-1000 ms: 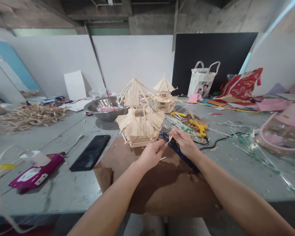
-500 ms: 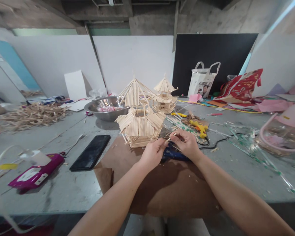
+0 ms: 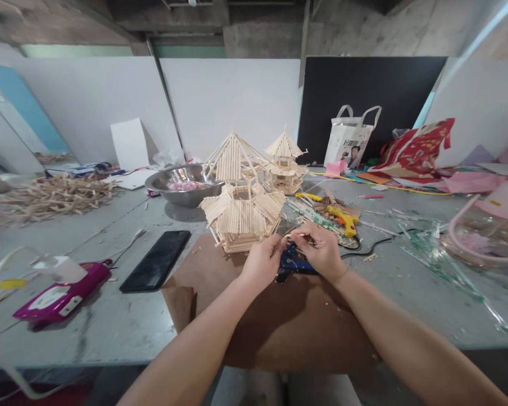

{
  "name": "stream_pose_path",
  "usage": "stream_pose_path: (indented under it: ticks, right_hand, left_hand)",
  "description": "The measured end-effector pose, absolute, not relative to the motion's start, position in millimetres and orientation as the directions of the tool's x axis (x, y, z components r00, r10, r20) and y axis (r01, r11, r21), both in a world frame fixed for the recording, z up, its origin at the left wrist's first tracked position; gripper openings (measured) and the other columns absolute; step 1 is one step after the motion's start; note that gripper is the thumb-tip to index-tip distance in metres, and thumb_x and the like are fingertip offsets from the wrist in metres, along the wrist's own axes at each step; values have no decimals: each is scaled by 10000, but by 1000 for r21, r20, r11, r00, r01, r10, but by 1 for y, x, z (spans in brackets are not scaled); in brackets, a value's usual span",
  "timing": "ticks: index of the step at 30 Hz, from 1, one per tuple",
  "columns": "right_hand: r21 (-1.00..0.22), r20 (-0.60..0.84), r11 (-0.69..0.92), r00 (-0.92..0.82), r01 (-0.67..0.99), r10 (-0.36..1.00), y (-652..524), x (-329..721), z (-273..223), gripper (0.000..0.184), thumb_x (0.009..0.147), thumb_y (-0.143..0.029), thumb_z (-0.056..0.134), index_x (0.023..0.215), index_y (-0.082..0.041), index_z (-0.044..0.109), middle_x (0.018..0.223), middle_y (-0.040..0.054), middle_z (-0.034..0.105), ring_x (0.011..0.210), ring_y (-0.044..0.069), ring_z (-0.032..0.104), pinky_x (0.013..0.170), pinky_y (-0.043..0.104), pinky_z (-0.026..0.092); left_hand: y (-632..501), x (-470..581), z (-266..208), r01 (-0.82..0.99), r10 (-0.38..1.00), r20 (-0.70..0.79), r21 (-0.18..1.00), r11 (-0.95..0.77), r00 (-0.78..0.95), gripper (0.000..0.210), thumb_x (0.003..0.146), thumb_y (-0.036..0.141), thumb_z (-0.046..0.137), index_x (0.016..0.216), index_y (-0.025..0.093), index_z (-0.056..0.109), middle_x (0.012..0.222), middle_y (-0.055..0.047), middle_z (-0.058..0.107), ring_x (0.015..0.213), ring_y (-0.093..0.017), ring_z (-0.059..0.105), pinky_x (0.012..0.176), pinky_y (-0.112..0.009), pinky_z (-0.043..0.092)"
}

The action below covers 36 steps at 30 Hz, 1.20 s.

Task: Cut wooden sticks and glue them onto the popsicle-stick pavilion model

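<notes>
Between my two hands is a short thin wooden stick (image 3: pixel 295 235), mostly covered by fingers. My left hand (image 3: pixel 263 259) pinches its left end, and my right hand (image 3: pixel 317 251) grips the other end. Just under the hands lies a dark blue tool (image 3: pixel 294 265), partly hidden, whose kind I cannot make out. Close to my left hand stands a pavilion model (image 3: pixel 242 217) built of pale wooden sticks, with a tiered, pointed roof. A smaller stick pavilion (image 3: pixel 284 163) rises behind it. Brown paper (image 3: pixel 279 321) lies below my forearms.
A phone (image 3: pixel 156 262) and a purple power strip (image 3: pixel 61 293) lie left. Behind are a metal bowl (image 3: pixel 182 197) and a pile of sticks (image 3: pixel 68 194). At right are a yellow glue gun (image 3: pixel 342 220), clear plastic strips (image 3: pixel 449 259) and a pink-lidded jug (image 3: pixel 486 225).
The stick has turned from slanting to nearly level between my fingers. My right hand has shifted slightly left, and more of the blue tool shows.
</notes>
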State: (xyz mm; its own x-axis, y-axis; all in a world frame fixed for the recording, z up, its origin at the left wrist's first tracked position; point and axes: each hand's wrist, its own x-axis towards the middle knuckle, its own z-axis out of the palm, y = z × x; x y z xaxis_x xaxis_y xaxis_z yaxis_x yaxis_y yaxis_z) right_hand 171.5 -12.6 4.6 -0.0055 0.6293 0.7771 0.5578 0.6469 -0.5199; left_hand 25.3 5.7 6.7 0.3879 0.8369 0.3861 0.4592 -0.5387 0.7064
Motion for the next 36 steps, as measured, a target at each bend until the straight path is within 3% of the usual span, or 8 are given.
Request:
stream_pose_path:
  ticks: [3, 5, 9, 12, 17, 22, 29, 36]
  right_hand:
    - [-577, 766, 630, 75, 521, 639, -9, 174, 2, 81, 739, -236, 530, 726, -187, 593, 680, 7, 590, 629, 111, 528, 603, 232, 393]
    - [-695, 693, 581, 178, 423, 699, -4, 177, 1, 98, 724, -267, 547, 705, -184, 593, 616, -8, 571, 572, 102, 511, 573, 232, 390]
    - [-915, 364, 396, 259, -83, 895, 6, 183, -1, 203, 691, -371, 563, 644, -173, 578, 514, -35, 515, 437, 76, 460, 462, 224, 393]
    - [-910, 176, 231, 183, -344, 967, 10, 184, -1, 260, 658, -420, 580, 686, -162, 601, 552, -21, 541, 429, 80, 479, 413, 224, 409]
    - [-897, 122, 154, 102, -414, 987, 8, 184, 1, 242, 636, -379, 620, 723, -153, 623, 570, -17, 552, 444, 71, 492, 405, 202, 427]
    - [-894, 134, 120, -1, -433, 991, 6, 182, 2, 192, 631, -315, 640, 758, -173, 629, 604, -24, 572, 480, 74, 511, 425, 202, 444]
    - [-874, 63, 6, -101, -486, 993, 3, 172, 0, 187, 576, -240, 689, 739, -175, 625, 628, -15, 627, 516, 83, 561, 513, 220, 476]
    - [-910, 83, -9, -203, -414, 976, -2, 161, -6, 184, 588, -251, 682, 703, -167, 565, 592, -25, 620, 467, 96, 567, 478, 218, 442]
  left_hand:
    - [6, 24, 7, 493, 810, 400, 647, -581, 429, 337, 806, 389, 310, 596, 167, 454, 504, 31, 418, 497, -86, 384, 486, -191, 280]
    - [6, 23, 7, 532, 809, 411, 610, -587, 420, 347, 810, 392, 300, 601, 169, 465, 493, 30, 403, 482, -86, 373, 476, -192, 270]
    - [6, 19, 10, 643, 806, 391, 489, -590, 444, 383, 815, 412, 271, 634, 180, 516, 489, 19, 440, 468, -96, 403, 467, -196, 264]
    - [7, 17, 11, 748, 815, 324, 335, -573, 479, 406, 805, 442, 271, 685, 200, 574, 537, -8, 530, 510, -126, 485, 481, -208, 288]
    - [9, 17, 6, 834, 848, 210, 177, -522, 486, 359, 792, 392, 328, 714, 214, 631, 660, -56, 619, 613, -179, 559, 545, -254, 360]
    - [11, 18, 6, 745, 778, 388, 272, -609, 495, 257, 771, 230, 393, 846, 203, 638, 787, -67, 617, 758, -186, 544, 673, -285, 392]
    - [12, 21, 5, 421, 775, 532, 651, -632, 340, 250, 775, 268, 436, 885, 170, 638, 750, -36, 593, 707, -124, 542, 647, -235, 427]
    - [8, 20, 6, 327, 776, 573, 704, -631, 264, 196, 732, 281, 502, 789, 169, 652, 717, -29, 611, 680, -119, 549, 626, -225, 433]
